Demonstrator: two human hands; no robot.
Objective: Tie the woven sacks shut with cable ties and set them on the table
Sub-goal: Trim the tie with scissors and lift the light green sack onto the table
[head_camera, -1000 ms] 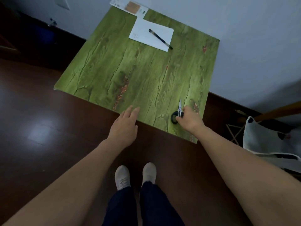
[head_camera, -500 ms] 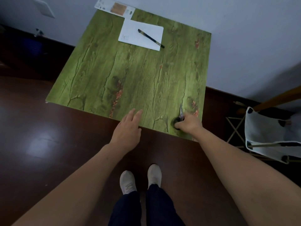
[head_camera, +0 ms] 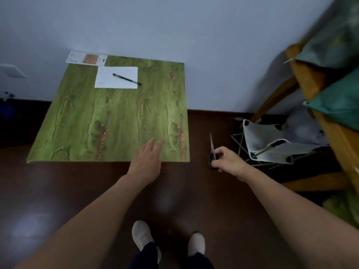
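The right hand (head_camera: 228,162) lifts the scissors (head_camera: 212,146) off the green table's (head_camera: 116,117) near corner and grips them clear of its edge, the left hand (head_camera: 147,162) hovering open-fingered over the tabletop, which bears no woven sack yet, tying seemingly not begun.

A home room; dark wood floor (head_camera: 58,200); cushioned wooden chair (head_camera: 318,90).
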